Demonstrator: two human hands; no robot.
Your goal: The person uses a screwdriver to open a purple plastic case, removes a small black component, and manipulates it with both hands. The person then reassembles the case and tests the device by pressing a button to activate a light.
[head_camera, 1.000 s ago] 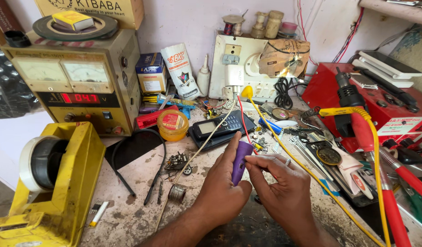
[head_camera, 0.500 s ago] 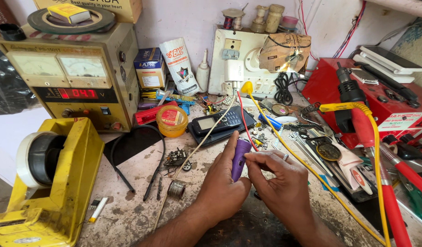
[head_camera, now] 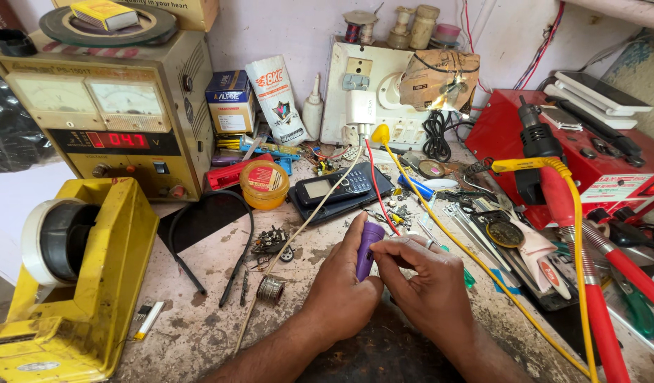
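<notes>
My left hand [head_camera: 339, 294] grips a small purple cylindrical tool [head_camera: 369, 248] upright, low over the worn workbench [head_camera: 199, 312]. My right hand [head_camera: 420, 280] sits against it on the right, with fingertips pinched at the tool's side; what they pinch is hidden. A red wire [head_camera: 376, 186] and a yellow cable [head_camera: 440, 227] run from the back down toward my hands. A dark keypad phone [head_camera: 338, 186] lies just beyond the hands.
A yellow tape dispenser [head_camera: 78, 276] stands front left, with a metered power supply [head_camera: 107, 113] behind it. A solder coil [head_camera: 271, 289] and small parts lie left of my hands. A red station [head_camera: 582, 142], a red-handled iron [head_camera: 554, 191] and hand tools crowd the right.
Both hands stay together on the purple tool; my right fingers have shifted slightly along its side. The view has tilted a little.
</notes>
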